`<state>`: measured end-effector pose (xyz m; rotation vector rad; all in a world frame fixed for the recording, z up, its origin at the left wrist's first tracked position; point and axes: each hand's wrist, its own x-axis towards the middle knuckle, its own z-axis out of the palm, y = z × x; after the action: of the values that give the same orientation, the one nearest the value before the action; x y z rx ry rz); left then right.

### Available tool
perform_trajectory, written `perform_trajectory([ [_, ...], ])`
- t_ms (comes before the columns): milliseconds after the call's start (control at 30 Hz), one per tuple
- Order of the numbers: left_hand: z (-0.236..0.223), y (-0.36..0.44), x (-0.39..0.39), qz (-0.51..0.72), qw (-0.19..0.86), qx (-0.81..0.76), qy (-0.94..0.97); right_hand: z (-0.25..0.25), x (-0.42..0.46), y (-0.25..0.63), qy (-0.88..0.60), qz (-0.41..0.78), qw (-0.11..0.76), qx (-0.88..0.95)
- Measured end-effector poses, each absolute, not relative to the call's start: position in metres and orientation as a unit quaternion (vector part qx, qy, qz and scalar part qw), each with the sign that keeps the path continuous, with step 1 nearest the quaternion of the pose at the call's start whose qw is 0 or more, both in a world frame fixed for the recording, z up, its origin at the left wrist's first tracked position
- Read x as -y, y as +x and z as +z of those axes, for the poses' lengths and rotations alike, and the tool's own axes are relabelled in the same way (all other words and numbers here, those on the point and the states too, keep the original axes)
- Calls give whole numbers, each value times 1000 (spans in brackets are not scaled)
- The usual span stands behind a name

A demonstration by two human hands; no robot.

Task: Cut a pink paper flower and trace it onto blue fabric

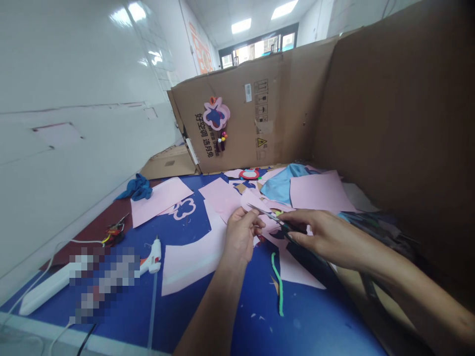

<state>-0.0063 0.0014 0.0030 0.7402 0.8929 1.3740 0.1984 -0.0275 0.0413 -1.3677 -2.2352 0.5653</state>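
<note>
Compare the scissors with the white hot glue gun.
The scissors are held in the right hand; the hot glue gun lies untouched on the blue mat. The scissors have metal blades and dark handles; the gun has a white body. The scissors are among pink paper; the gun sits off to the left. Both are hand tools.

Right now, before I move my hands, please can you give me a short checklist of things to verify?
1. Left hand grips the pink paper: ok.
2. Right hand holds the scissors: ok.
3. Scissors blades sit around the paper edge: cannot tell.
4. Hot glue gun lies apart from both hands: ok.
5. Glue gun is switched off and cool: cannot tell.
6. Green strip lies apart from the scissors: ok.
</note>
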Motion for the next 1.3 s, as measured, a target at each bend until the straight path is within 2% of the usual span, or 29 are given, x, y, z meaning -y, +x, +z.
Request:
perform_trajectory([
  [200,2,-2,-1,613,615,-389,309,48,32,193,-495,196,255,807],
  [1300,-2,1,1,608,622,-404,284,43,30,193,-506,203,232,805],
])
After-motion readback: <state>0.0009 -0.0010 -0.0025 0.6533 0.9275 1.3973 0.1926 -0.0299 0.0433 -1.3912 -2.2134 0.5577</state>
